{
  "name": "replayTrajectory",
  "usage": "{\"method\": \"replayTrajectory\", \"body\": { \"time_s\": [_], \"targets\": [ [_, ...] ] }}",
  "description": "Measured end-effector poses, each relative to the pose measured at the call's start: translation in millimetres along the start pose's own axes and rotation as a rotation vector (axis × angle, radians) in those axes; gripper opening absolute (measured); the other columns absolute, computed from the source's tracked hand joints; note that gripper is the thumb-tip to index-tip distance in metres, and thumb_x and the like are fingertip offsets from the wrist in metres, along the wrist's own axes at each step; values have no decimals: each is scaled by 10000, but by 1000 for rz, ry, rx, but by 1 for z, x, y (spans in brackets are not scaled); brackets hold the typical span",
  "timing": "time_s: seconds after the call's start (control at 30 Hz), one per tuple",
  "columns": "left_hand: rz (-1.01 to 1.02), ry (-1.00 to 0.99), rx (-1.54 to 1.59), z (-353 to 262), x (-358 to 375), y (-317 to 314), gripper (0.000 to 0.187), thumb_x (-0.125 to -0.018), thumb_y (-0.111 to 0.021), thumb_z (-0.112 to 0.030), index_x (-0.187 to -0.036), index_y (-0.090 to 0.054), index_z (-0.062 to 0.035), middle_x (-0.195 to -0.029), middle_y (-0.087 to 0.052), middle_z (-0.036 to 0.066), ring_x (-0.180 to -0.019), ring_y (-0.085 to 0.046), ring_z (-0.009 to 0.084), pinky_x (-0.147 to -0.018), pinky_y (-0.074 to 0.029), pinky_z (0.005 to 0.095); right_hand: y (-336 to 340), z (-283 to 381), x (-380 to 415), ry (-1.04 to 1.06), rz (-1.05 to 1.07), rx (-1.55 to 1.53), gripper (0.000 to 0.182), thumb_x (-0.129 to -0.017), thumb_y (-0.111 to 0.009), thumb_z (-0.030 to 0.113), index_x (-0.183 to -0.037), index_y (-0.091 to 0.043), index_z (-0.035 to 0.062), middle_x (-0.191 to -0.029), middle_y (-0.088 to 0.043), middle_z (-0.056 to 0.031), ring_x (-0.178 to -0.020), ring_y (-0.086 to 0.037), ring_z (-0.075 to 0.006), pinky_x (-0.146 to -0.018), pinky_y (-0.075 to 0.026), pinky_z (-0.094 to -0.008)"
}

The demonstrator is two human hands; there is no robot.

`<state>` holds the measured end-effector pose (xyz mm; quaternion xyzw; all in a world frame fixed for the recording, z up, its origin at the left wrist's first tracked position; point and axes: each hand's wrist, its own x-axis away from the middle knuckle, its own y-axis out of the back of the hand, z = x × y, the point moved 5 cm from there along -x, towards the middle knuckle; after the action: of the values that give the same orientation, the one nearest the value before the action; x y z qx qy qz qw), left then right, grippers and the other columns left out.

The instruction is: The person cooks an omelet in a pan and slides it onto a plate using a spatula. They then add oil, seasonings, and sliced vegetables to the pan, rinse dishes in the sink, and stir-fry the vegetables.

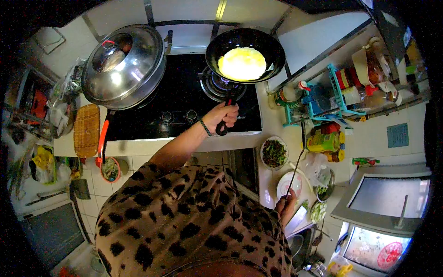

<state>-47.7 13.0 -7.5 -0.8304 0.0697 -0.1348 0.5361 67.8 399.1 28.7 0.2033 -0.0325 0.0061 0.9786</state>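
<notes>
My left hand (222,117) is wrapped around the handle of a black wok (213,55). Tilted, the wok hangs over the right burner (220,87), whose flame shows blue. Inside lies a yellow, round egg omelette (242,63), bright in the glare. On the right, my right hand (287,207) is closed on a long thin cooking utensil (297,161) that points up past the counter edge; its far end is too dark to make out. Beside that hand sits a white plate (289,184), and a bowl of cooked greens (274,153) stands farther up the counter.
A large lidded steel pan (124,67) covers the left burner, its red-and-black handle (105,134) jutting toward me. A woven tray (86,130) lies at left. Bottles crowd a blue rack (339,92) at right. A cabinet door (385,196) protrudes at lower right.
</notes>
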Motion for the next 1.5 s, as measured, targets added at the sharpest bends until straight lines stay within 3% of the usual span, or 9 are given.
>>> {"method": "replayTrajectory", "body": {
  "time_s": [0.37,0.6,0.7,1.0,1.3,1.37,1.4,1.47,1.5],
  "targets": [
    [-187,66,-15,-12,18,-20,278,-890,-517,-166,-638,-402,-144,-543,-343,-75,-443,-319,36,-421,-273,211,-12,2,-5,63,-33,84,328,-880,-433,56,-1204,-463,96,-665,-401,27,-516,-380,-72,-439,-322,-197],
    [-277,51,-62,-22,45,-35,200,-857,-556,-111,-734,-399,-122,-596,-409,-53,-469,-386,33,-426,-338,199,-16,3,-12,-104,-31,-97,283,-917,-418,167,-1188,-463,101,-634,-327,53,-480,-313,-52,-411,-247,-178],
    [-317,72,-136,-26,56,-39,234,-882,-538,-161,-688,-407,-153,-571,-363,-79,-453,-342,24,-422,-286,197,-15,-13,-15,-54,-36,-145,299,-911,-424,143,-1201,-452,80,-637,-317,57,-494,-304,-45,-421,-247,-173],
    [-374,42,-306,-19,73,-26,191,-859,-560,-154,-720,-431,-134,-568,-420,-60,-429,-386,48,-406,-345,233,-15,-3,-14,195,38,131,376,-860,-443,-26,-1230,-418,32,-675,-314,54,-555,-314,-62,-473,-259,-190],
    [-331,1,-413,-14,76,-5,244,-832,-557,-83,-752,-335,-148,-573,-413,-35,-433,-400,64,-398,-388,253,-15,-8,-21,35,36,-122,297,-916,-418,101,-1203,-443,29,-658,-301,59,-540,-284,-43,-463,-218,-175],
    [-323,-19,-429,-13,75,-2,243,-828,-560,-78,-756,-337,-143,-572,-408,-35,-428,-396,64,-395,-386,250,-17,-14,-20,-397,20,-563,293,-913,-423,91,-1198,-448,29,-668,-302,56,-551,-291,-40,-466,-231,-171],
    [-321,-20,-428,-11,75,-1,243,-828,-560,-78,-756,-337,-143,-572,-408,-35,-428,-396,64,-395,-386,250,-18,-18,-19,-395,20,-561,293,-913,-423,91,-1198,-448,29,-668,-302,56,-551,-291,-40,-466,-231,-171],
    [-318,-16,-404,-9,73,1,235,-825,-557,-71,-757,-342,-138,-571,-405,-35,-427,-394,63,-395,-386,246,-17,-12,-19,24,53,-56,303,-907,-425,69,-1206,-441,27,-674,-333,46,-567,-319,-53,-487,-269,-177],
    [-316,-17,-403,-10,73,-1,235,-825,-557,-71,-757,-342,-138,-571,-405,-35,-427,-394,63,-395,-386,246,-15,-10,-19,26,52,-55,303,-907,-425,69,-1206,-441,27,-674,-333,46,-567,-319,-53,-487,-269,-177]
  ]
}}
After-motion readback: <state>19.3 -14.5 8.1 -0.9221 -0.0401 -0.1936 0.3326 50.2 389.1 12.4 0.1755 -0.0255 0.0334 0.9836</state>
